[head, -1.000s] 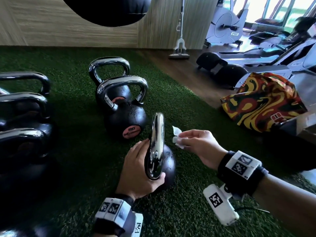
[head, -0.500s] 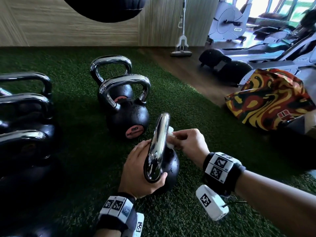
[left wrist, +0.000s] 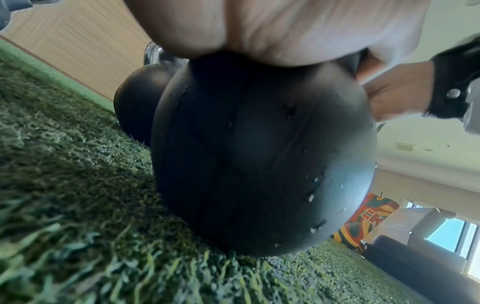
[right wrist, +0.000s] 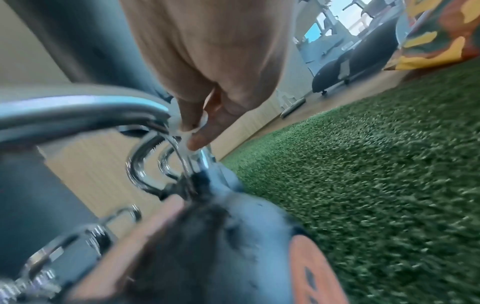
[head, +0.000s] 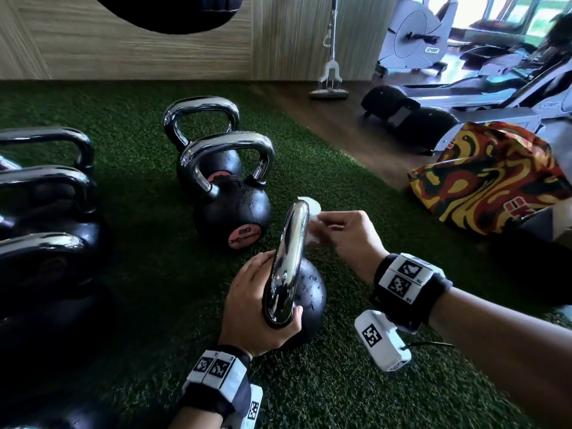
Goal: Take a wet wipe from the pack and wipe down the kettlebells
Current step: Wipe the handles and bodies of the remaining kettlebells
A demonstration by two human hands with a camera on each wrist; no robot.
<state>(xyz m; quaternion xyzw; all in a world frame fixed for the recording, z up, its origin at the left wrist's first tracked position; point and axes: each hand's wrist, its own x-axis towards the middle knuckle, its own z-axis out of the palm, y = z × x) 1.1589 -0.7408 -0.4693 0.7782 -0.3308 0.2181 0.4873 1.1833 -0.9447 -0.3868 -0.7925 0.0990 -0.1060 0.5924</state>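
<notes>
Head view. My left hand grips the near end of the chrome handle of the nearest kettlebell, thumb curled over the bar, fingers behind it. The kettlebell stands on the green turf. My right hand pinches a white wet wipe against the far upper part of that handle; a corner of the wipe shows above the bar. Two more kettlebells stand in line beyond, the nearer with a pink label. Three chrome handles of further kettlebells sit at the left edge. A patterned red-and-yellow bag lies to the right, on the turf's edge. The pack of wipes: not identifiable.

Left wrist view. My palm sits on top of the black ball of the kettlebell, which rests on the turf. Water droplets mark its surface. My right wrist with its black strap shows at upper right.

Right wrist view. Blurred. My fingertips press something pale onto the chrome handle. Black ball with orange label below.
</notes>
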